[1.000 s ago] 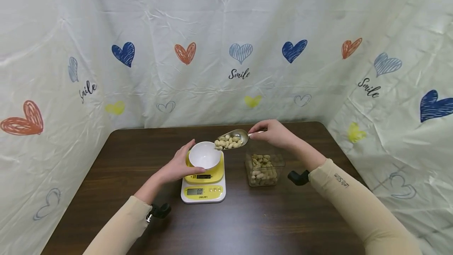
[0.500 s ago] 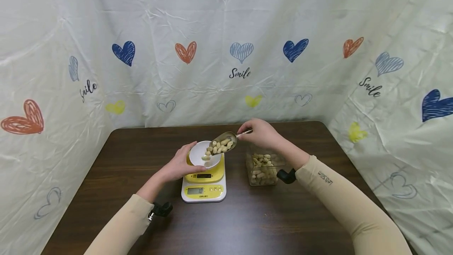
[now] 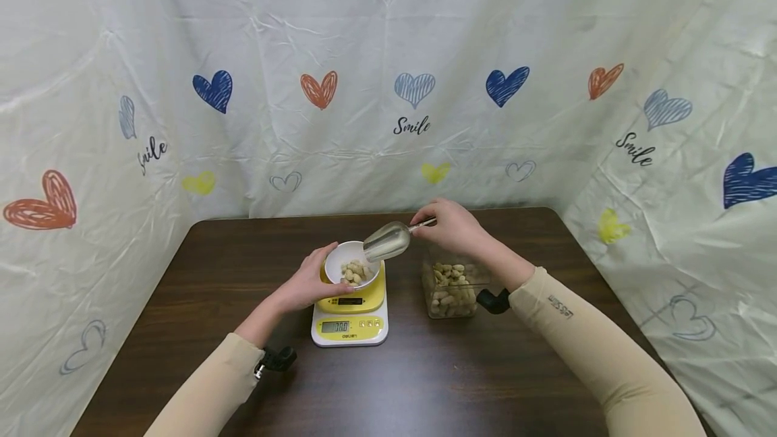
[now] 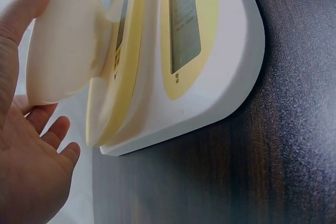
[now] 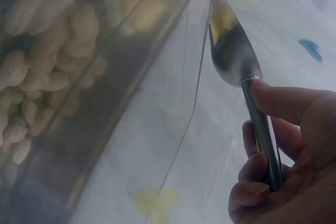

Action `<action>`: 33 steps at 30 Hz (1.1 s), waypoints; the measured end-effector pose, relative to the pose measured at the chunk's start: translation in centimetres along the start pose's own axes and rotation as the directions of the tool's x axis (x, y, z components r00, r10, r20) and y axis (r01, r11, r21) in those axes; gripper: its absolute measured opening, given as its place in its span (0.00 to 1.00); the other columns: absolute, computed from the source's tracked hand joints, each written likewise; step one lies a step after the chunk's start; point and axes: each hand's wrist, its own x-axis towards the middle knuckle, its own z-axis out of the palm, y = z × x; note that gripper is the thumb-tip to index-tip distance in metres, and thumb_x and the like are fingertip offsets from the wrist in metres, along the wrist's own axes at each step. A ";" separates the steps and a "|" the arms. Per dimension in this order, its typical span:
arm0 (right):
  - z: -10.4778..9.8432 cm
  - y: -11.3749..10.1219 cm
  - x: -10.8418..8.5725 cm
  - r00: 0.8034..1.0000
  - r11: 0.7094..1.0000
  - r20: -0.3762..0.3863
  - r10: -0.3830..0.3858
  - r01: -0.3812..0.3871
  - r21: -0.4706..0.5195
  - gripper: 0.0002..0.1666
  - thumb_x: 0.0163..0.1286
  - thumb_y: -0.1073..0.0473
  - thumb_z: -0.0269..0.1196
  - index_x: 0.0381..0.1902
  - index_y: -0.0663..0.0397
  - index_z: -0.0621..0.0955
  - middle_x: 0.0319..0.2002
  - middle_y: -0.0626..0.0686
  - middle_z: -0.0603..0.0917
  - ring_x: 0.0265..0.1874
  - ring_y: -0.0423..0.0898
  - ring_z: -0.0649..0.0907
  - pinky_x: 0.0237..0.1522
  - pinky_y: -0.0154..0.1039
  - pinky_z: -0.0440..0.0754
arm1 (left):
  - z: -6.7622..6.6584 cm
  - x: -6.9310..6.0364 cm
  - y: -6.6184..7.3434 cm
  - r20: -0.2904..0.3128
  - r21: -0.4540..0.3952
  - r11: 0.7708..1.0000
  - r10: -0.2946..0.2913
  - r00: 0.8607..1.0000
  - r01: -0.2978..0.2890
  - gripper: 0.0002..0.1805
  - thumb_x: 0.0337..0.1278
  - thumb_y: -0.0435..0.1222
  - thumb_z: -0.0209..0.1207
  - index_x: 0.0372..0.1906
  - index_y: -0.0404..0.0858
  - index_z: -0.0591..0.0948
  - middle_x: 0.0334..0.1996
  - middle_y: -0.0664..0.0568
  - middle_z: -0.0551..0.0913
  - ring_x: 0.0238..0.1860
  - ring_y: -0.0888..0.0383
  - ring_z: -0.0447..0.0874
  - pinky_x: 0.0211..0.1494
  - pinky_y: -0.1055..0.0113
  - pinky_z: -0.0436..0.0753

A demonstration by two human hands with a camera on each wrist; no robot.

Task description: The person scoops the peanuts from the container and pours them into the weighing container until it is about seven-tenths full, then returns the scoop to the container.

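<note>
While a person is working at a dark table (image 3: pixel 388 390), the head view is showing the left hand (image 3: pixel 306 283) holding a white bowl (image 3: pixel 336 266), thumb and fingers spread around its side. The bowl is sitting on a yellow and white scale (image 3: pixel 378 307), and some peanuts (image 3: pixel 353 274) are lying inside it. The right hand (image 3: pixel 454 226) is pinching a metal scoop (image 3: pixel 386 242) by its handle, and the scoop's mouth is tilting down at the bowl's right edge; whether the two are touching I cannot tell. Farther right, a clear container (image 3: pixel 452 302) is holding more peanuts, standing apart from the scale.

In the left wrist view, the thumb is pressing near the bowl's rim and the fingers are curling at the opposite side, while the scale's display (image 4: pixel 184 24) is showing digits too blurred for reading.

In the right wrist view, thumb and curled fingers are gripping the scoop's handle, beside the container's transparent wall.
</note>
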 end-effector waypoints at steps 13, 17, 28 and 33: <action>-5.5 3.2 -3.5 0.997 0.993 -0.021 0.080 -0.078 0.093 0.14 0.73 0.48 0.67 0.52 0.45 0.88 0.55 0.52 0.82 0.54 0.53 0.80 0.51 0.54 0.78 | -0.2 -0.5 4.9 -0.045 0.017 0.996 0.091 0.995 -0.090 0.64 0.47 0.60 0.75 0.84 0.53 0.49 0.81 0.53 0.48 0.80 0.50 0.42 0.74 0.40 0.58; -7.7 4.9 -5.1 0.997 0.996 -0.041 0.058 -0.055 0.072 0.14 0.73 0.48 0.67 0.51 0.46 0.88 0.52 0.51 0.83 0.49 0.51 0.80 0.48 0.52 0.78 | 0.7 -0.6 7.6 -0.004 -0.007 0.989 0.146 0.989 -0.146 0.63 0.47 0.62 0.74 0.83 0.60 0.47 0.81 0.56 0.47 0.80 0.53 0.41 0.74 0.41 0.58; -9.0 6.2 -6.9 0.997 0.990 0.050 -0.059 0.065 -0.129 0.06 0.70 0.53 0.70 0.44 0.43 0.89 0.45 0.49 0.82 0.43 0.48 0.80 0.44 0.49 0.77 | 6.3 2.1 11.5 0.141 -0.058 0.977 0.213 0.967 -0.206 0.67 0.49 0.63 0.72 0.83 0.57 0.39 0.82 0.58 0.47 0.80 0.59 0.42 0.77 0.49 0.56; -7.9 5.2 -6.4 0.994 0.958 0.069 -0.087 0.103 -0.269 0.05 0.67 0.55 0.72 0.41 0.42 0.90 0.41 0.45 0.82 0.40 0.47 0.80 0.41 0.48 0.78 | 8.7 4.1 11.8 0.172 -0.063 0.984 0.175 0.969 -0.166 0.71 0.48 0.58 0.75 0.83 0.53 0.35 0.82 0.55 0.43 0.80 0.57 0.41 0.77 0.51 0.56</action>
